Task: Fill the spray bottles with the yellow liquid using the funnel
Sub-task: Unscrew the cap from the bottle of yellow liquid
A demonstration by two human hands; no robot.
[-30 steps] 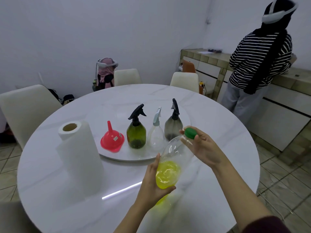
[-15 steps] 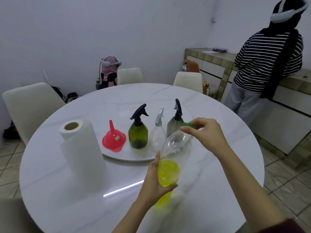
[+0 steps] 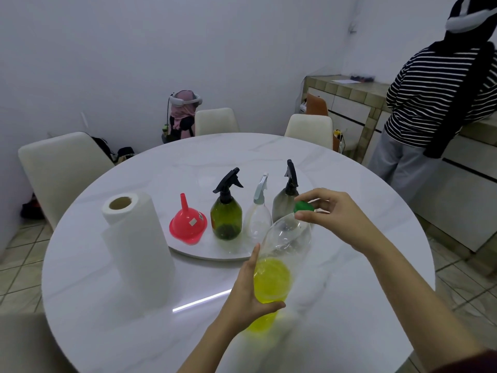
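A clear plastic bottle (image 3: 279, 254), its lower part filled with yellow liquid, stands on the round white table (image 3: 107, 305). My left hand (image 3: 247, 294) grips its lower body. My right hand (image 3: 333, 211) pinches the green cap (image 3: 303, 206) at the bottle's neck. Behind it, a white round tray (image 3: 209, 250) carries a red funnel (image 3: 188, 224) set mouth down, a green spray bottle (image 3: 226, 214), a clear spray bottle (image 3: 258, 216) and a grey spray bottle (image 3: 286, 200), all with trigger heads on.
A paper towel roll (image 3: 134, 243) stands upright to the left of the tray. White chairs (image 3: 59, 168) ring the table. A person in a striped top (image 3: 435, 103) stands at the counter (image 3: 349, 90) on the right, back turned.
My right hand has turned on the green cap, its fingers shifting round it. The view has drifted slightly; the bottle and my left hand stay in place.
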